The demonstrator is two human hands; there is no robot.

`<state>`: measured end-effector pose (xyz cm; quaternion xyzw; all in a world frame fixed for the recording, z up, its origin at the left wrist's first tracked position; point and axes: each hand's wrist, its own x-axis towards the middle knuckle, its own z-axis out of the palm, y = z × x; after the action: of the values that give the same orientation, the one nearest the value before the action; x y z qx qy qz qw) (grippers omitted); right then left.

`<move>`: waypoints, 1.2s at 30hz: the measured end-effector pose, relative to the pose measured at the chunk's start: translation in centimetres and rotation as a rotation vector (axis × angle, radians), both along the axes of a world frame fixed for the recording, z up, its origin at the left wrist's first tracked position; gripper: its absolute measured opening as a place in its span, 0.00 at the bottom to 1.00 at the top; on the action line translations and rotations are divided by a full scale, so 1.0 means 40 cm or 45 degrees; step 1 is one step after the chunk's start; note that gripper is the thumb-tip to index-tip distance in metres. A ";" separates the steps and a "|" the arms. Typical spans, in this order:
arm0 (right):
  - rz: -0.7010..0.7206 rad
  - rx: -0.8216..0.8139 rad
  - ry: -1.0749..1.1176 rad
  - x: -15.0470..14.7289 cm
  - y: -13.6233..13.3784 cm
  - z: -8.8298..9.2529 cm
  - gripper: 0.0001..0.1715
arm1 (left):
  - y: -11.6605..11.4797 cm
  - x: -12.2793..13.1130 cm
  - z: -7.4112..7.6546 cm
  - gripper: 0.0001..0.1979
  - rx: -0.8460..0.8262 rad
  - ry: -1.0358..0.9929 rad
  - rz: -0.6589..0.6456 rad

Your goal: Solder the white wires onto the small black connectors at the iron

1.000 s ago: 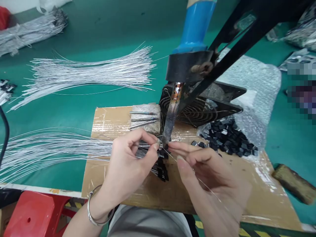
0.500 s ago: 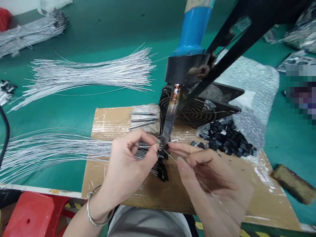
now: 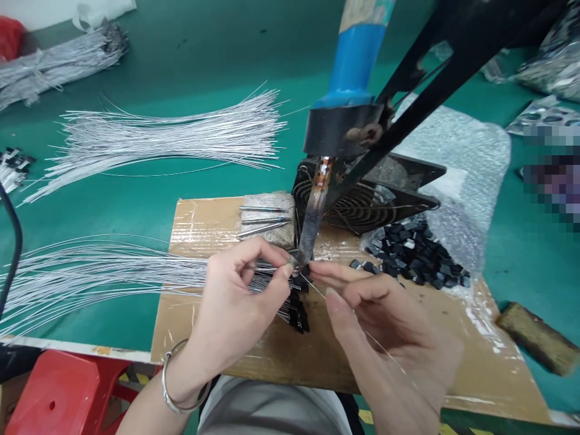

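A mounted soldering iron [image 3: 312, 225] with a blue handle points down, its tip between my hands. My left hand [image 3: 242, 302] pinches a thin wire close beside that tip; the wire's end is hidden by the fingers. Thin solder wire [image 3: 313, 283] runs up to the tip from my right hand [image 3: 389, 329], whose thumb and fingers are closed on it. Under my left hand lie grey wires [image 3: 181, 269], several with black connectors [image 3: 298, 314] at their ends. Whether the solder touches the tip is too small to tell.
A black fan [image 3: 357, 208] stands behind the iron on cardboard [image 3: 453, 338]. Loose black connectors [image 3: 417, 254] are heaped at the right near bubble wrap [image 3: 480, 157]. Metal rods rest on a pad [image 3: 267, 229]. A wire bundle [image 3: 172, 139] lies farther back, a brown block [image 3: 539, 338] at right.
The view has shifted very slightly. Both hands keep the same place and grip at the iron's tip.
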<state>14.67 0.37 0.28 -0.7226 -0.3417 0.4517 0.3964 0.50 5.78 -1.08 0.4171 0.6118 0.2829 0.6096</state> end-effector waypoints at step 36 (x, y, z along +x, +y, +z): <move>0.108 0.111 -0.081 0.012 -0.006 -0.016 0.11 | -0.008 -0.003 -0.002 0.07 0.034 0.093 -0.043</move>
<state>15.16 0.14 -0.36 -0.7035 -0.4036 0.4296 0.3970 0.37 5.48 -1.18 0.4457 0.6226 0.2654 0.5859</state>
